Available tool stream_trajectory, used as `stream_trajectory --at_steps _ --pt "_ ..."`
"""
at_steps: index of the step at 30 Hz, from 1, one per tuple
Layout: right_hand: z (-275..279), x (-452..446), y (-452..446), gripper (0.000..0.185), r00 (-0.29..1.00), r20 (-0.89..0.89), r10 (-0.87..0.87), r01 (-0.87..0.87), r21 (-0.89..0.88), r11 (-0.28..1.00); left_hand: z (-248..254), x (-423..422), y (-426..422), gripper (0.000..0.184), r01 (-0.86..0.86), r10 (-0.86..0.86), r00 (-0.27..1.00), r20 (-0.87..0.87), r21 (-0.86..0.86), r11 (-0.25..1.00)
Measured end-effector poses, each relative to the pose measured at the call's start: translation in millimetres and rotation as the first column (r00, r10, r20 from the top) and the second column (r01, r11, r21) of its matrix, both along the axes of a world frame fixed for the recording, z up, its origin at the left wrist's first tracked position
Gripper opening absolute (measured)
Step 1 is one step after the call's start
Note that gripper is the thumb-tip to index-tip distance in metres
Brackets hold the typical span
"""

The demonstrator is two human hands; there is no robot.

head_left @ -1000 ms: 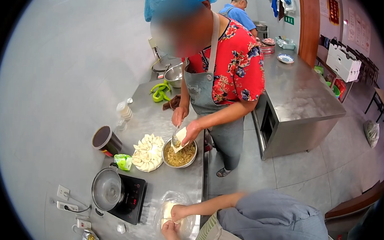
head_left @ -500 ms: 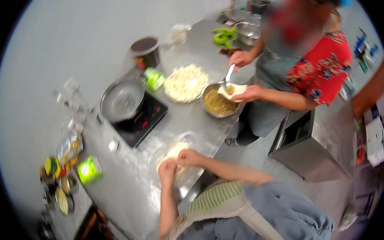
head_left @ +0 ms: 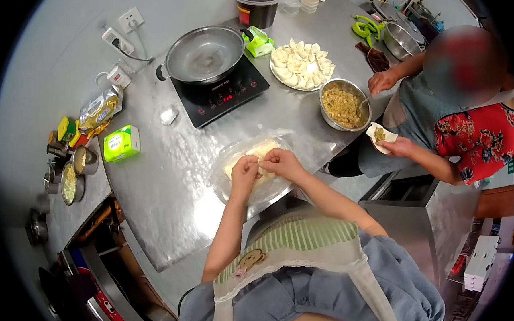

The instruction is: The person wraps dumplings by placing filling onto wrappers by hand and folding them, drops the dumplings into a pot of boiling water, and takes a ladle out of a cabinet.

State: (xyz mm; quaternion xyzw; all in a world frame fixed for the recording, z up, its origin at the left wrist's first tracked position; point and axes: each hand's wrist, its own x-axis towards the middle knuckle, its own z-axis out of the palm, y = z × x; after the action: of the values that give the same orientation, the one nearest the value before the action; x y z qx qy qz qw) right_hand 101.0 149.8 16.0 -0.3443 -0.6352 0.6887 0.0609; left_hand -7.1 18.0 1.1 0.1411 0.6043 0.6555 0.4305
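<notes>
My left hand [head_left: 245, 175] and my right hand [head_left: 284, 164] are close together, the fingers of both pinched on a pale dumpling wrapper [head_left: 260, 167]. Fingers partly cover this wrapper. Beneath them, a pale stack of dumpling wrappers [head_left: 232, 167] lies on a clear plastic bag [head_left: 216, 179] at the table's near edge. Beyond my right hand stands a steel bowl [head_left: 346, 129] of minced filling [head_left: 341, 107] with a spoon [head_left: 364, 102] in it. A co-worker's hand [head_left: 402, 146] holds an open wrapper [head_left: 379, 137] with filling on it; the co-worker's other hand [head_left: 382, 82] grips the spoon.
A wide pan [head_left: 204, 52] rests on a black induction cooker [head_left: 228, 96] with lit red digits. A plate of folded dumplings [head_left: 301, 65] lies beyond. Tissue packs [head_left: 122, 143], a dark tub [head_left: 257, 8], green peppers [head_left: 366, 29] and a power strip [head_left: 117, 41] are around the steel table [head_left: 151, 213].
The view has swung and sharpened. The co-worker's spoon has gone from the wrapper down into the bowl, and their filled wrapper has moved off the bowl toward their body. My hands stay pinched together.
</notes>
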Motion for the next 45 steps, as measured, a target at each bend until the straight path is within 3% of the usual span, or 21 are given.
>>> stream_trajectory --at_steps 2,6,9,12,14,17,21,25,28,30,32,34,35,37,38,40,41,42,43,44,45 --pt "-6.2 -2.2 -0.3 0.018 0.999 0.006 0.053 -0.053 0.104 0.993 1.5 0.7 1.5 0.014 -0.003 0.002 1.000 -0.027 -0.017 1.000" --pt "-12.8 -3.9 -0.8 0.019 0.998 0.035 0.047 -0.049 0.061 0.997 -4.4 -0.9 -2.3 0.014 -0.004 0.002 0.999 -0.040 -0.049 0.999" --pt "-17.8 -2.8 -2.0 0.018 0.995 0.023 0.099 -0.101 0.155 0.983 -6.7 2.9 -1.1 0.015 -0.029 0.023 0.993 -0.115 -0.057 0.998" --pt "-13.0 -1.7 -1.1 0.019 0.995 0.082 0.052 -0.069 0.220 0.973 -26.9 -2.1 -3.1 0.017 -0.096 0.083 0.968 -0.237 -0.043 0.994" --pt "-20.8 0.6 5.3 0.019 0.992 0.052 -0.117 0.098 0.285 0.953 -25.1 -5.1 -4.8 0.013 -0.141 0.101 0.961 -0.257 -0.145 0.979" --pt "-24.6 1.0 7.7 0.022 0.999 -0.013 -0.051 0.053 0.169 0.984 -21.3 -3.4 -3.7 0.012 -0.070 0.005 0.939 -0.343 -0.179 0.981" --pt "-19.8 -1.8 -3.7 0.027 1.000 -0.017 -0.020 0.024 0.256 0.966 -24.3 3.3 5.8 0.017 -0.057 0.025 0.927 -0.375 -0.075 0.996" --pt "-0.8 5.3 3.4 0.021 1.000 -0.001 -0.031 0.030 0.215 0.976 -10.4 4.8 0.8 0.012 -0.127 0.094 0.936 -0.340 -0.076 0.989" --pt "11.6 17.5 15.7 0.020 0.971 -0.128 -0.204 0.226 0.191 0.955 -27.4 -12.2 -13.0 0.014 -0.195 0.093 0.899 -0.428 -0.203 0.960" --pt "14.9 32.1 36.6 0.018 0.884 -0.186 -0.428 0.464 0.250 0.850 -38.8 -20.4 -19.0 0.020 -0.261 0.081 0.816 -0.572 -0.240 0.935" --pt "22.6 48.1 56.6 0.017 0.802 -0.323 -0.503 0.587 0.267 0.764 -43.4 -24.6 -22.3 0.020 -0.266 0.104 0.829 -0.549 -0.223 0.938" --pt "36.3 64.9 69.8 0.016 0.761 -0.363 -0.538 0.638 0.263 0.724 -36.5 -27.1 -26.3 0.011 -0.273 -0.030 0.737 -0.675 -0.338 0.901" --pt "46.7 70.6 70.7 0.014 0.787 -0.325 -0.524 0.617 0.386 0.686 -21.1 -24.7 -26.4 0.011 -0.266 -0.033 0.734 -0.678 -0.332 0.905" --pt "65.2 72.2 63.4 0.014 0.831 -0.298 -0.470 0.556 0.490 0.671 12.4 -14.4 -26.5 0.013 -0.339 -0.142 0.456 -0.878 -0.319 0.885" --pt "75.3 72.8 57.5 0.014 0.874 -0.255 -0.413 0.479 0.586 0.653 26.3 -8.3 -25.2 0.013 -0.320 -0.149 0.448 -0.881 -0.314 0.894" --pt "94.5 68.7 37.7 0.016 0.910 -0.230 -0.344 0.413 0.552 0.724 42.8 4.9 -19.8 0.020 -0.276 -0.052 0.582 -0.812 -0.258 0.926" --pt "109.7 65.2 26.4 0.018 0.921 -0.249 -0.300 0.384 0.449 0.807 40.8 8.3 -16.9 0.020 -0.248 -0.066 0.579 -0.813 -0.253 0.935" --pt "127.1 61.2 16.3 0.017 0.911 -0.296 -0.288 0.371 0.282 0.885 37.8 10.8 -15.2 0.028 -0.066 0.000 0.931 -0.365 -0.168 0.983" --pt "138.0 58.2 8.9 0.017 0.895 -0.348 -0.280 0.335 0.107 0.936 36.8 13.2 -12.1 0.036 0.044 -0.041 0.977 0.209 -0.009 0.999" --pt "139.5 56.9 4.8 0.017 0.886 -0.352 -0.302 0.358 0.107 0.927 46.7 20.4 -6.4 0.036 0.068 -0.065 0.977 0.205 -0.008 0.998" --pt "141.0 56.3 2.4 0.017 0.921 -0.310 -0.236 0.256 0.023 0.966 57.7 31.5 -1.2 0.047 -0.052 -0.037 0.889 0.456 0.179 0.982"
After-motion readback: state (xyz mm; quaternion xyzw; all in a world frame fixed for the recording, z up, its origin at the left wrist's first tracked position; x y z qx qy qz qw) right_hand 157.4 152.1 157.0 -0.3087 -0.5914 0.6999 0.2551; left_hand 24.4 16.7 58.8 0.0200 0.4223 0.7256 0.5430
